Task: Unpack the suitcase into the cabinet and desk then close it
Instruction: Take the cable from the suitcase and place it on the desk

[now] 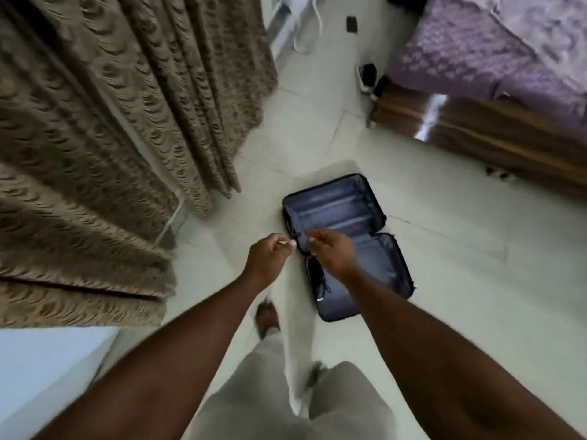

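Both bare forearms reach forward from the bottom of the frame toward its centre. The left hand (pixel 270 254) has its fingers curled loosely inward, thumb near the fingertips; motion blur hides whether anything small is pinched there, so I cannot tell if it holds something. The right hand (pixel 333 249), just right of it, hangs with fingers bent downward and relaxed, gripping nothing visible. It sits in front of the near half of the suitcase in this view, though whether it touches the lining cannot be told.

The small dark navy soft-sided suitcase (pixel 349 242) lies wide open and flat on the pale tiled floor (pixel 460 281), a little right of the frame's centre — both halves show grey-blue lining. A dark strap or cord (pixel 320 281) lies along the left edge of the nearer half.

Below the hands, the person's legs in light grey trousers (pixel 270 392) fill the bottom centre, with one foot (pixel 266 315) forward beside the suitcase's near left corner.

A heavy brown patterned curtain (pixel 111 138) covers the upper left and left of the frame. At the upper right stands a bed with a purple textured cover (pixel 492 49) on a glossy brown wooden frame (pixel 508 144). A white surface (pixel 47 376) occupies the lower left corner.
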